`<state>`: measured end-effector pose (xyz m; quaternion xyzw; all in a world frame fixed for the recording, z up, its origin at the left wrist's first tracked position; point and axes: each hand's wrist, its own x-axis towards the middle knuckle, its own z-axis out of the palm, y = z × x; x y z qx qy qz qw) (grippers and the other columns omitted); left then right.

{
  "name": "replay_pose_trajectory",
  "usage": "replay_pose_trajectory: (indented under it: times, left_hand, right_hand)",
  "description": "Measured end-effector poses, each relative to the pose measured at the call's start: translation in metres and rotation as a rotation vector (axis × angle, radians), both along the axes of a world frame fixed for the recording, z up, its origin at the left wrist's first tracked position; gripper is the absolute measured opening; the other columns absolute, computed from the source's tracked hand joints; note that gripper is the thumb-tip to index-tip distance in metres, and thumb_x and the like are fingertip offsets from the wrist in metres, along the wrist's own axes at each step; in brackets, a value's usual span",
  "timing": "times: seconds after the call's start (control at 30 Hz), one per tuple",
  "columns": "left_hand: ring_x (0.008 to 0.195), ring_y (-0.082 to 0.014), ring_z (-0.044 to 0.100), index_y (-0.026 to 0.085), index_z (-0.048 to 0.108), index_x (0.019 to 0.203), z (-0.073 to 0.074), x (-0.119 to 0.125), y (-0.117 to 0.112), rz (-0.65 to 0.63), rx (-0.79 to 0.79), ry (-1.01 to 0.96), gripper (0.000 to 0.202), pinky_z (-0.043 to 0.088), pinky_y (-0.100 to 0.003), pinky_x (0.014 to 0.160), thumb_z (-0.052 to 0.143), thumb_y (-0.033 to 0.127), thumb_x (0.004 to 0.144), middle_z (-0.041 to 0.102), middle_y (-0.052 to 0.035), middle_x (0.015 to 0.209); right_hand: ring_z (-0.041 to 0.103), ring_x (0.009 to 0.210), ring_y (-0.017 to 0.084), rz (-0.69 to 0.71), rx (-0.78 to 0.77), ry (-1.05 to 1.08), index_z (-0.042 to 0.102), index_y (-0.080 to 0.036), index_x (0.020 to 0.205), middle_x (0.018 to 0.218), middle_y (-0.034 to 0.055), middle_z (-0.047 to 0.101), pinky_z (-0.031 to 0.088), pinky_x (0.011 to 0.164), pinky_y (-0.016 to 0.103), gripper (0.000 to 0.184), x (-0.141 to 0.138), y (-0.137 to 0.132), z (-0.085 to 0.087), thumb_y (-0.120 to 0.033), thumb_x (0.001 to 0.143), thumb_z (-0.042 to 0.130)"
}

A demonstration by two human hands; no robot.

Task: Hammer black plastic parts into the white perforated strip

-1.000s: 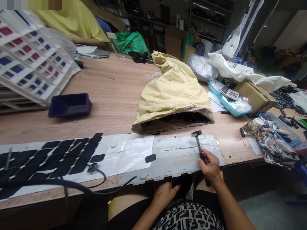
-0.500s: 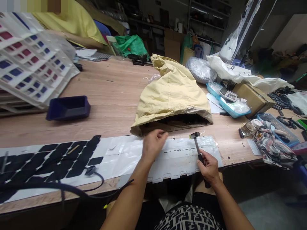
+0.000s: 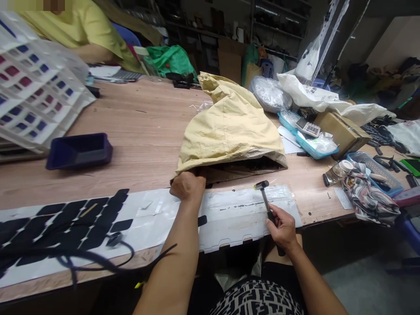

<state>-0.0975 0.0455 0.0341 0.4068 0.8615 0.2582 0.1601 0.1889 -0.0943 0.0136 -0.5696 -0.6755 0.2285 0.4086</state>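
Note:
My left hand is closed at the open mouth of a pale yellow sack lying on the wooden table; whether it grips the sack's edge or something inside is hidden. My right hand grips the handle of a small black hammer, whose head rests on a clear plastic sheet at the table's front edge. A small black flat piece lies on the white sheet beside my left forearm.
Several black flat pieces and a black cable lie front left. A dark blue tray and a white compartment rack stand left. Blue baskets, a calculator, a cardboard box and bags crowd the right. A person in yellow sits far left.
My left hand came up from my lap, reached across the sheet and closed at the sack's mouth. My right hand kept hold of the hammer, almost still.

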Motion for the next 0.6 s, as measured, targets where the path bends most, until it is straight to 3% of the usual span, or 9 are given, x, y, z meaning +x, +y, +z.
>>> replay_pose_trajectory:
  times: [0.1,0.23,0.33,0.47,0.6]
  left_hand:
    - [0.089,-0.0374,0.063,0.016,0.074,0.088,0.006,0.012,-0.029,-0.072,-0.042,0.066,0.037,0.047,-0.045,0.073,0.059,0.047,0.075,0.071,-0.0170,0.088]
    - [0.082,-0.0246,0.060,0.024,0.075,0.092,0.003,0.042,-0.060,-0.489,0.075,-0.009,0.029,0.044,-0.035,0.073,0.062,0.045,0.076,0.070,-0.0046,0.083]
    - [0.089,-0.0229,0.056,0.024,0.074,0.089,-0.007,0.066,-0.063,-0.748,0.167,-0.050,0.022,0.041,-0.033,0.080,0.066,0.039,0.076,0.069,-0.0028,0.084]
    - [0.092,-0.0225,0.053,0.024,0.073,0.089,-0.019,0.081,-0.055,-0.822,0.192,-0.114,0.018,0.038,-0.035,0.085,0.067,0.036,0.078,0.069,-0.0019,0.087]
    - [0.093,-0.0221,0.052,0.025,0.072,0.090,-0.025,0.080,-0.053,-0.837,0.221,-0.150,0.018,0.036,-0.036,0.088,0.067,0.037,0.078,0.069,-0.0013,0.090]
  right_hand:
    - [0.049,0.059,0.010,0.002,-0.009,0.010,0.065,-0.019,0.124,0.083,0.0011,0.064,0.047,0.056,0.022,0.048,0.000,0.000,-0.001,-0.019,0.077,0.059]
    - [0.051,0.062,0.011,-0.003,-0.024,0.037,0.065,-0.019,0.123,0.083,0.0015,0.064,0.048,0.059,0.023,0.047,0.000,0.000,-0.001,-0.019,0.077,0.060]
    - [0.051,0.060,0.010,0.000,-0.053,0.089,0.066,-0.019,0.123,0.081,0.0009,0.064,0.047,0.056,0.022,0.046,0.001,0.001,-0.001,-0.020,0.077,0.060]
    - [0.054,0.063,0.010,0.012,-0.074,0.178,0.066,-0.018,0.122,0.085,0.0017,0.065,0.049,0.057,0.022,0.045,0.002,0.001,-0.002,-0.020,0.077,0.061]
    - [0.056,0.065,0.011,0.002,-0.088,0.208,0.066,-0.017,0.122,0.085,0.0021,0.065,0.051,0.059,0.022,0.045,0.002,-0.001,-0.002,-0.021,0.077,0.062]
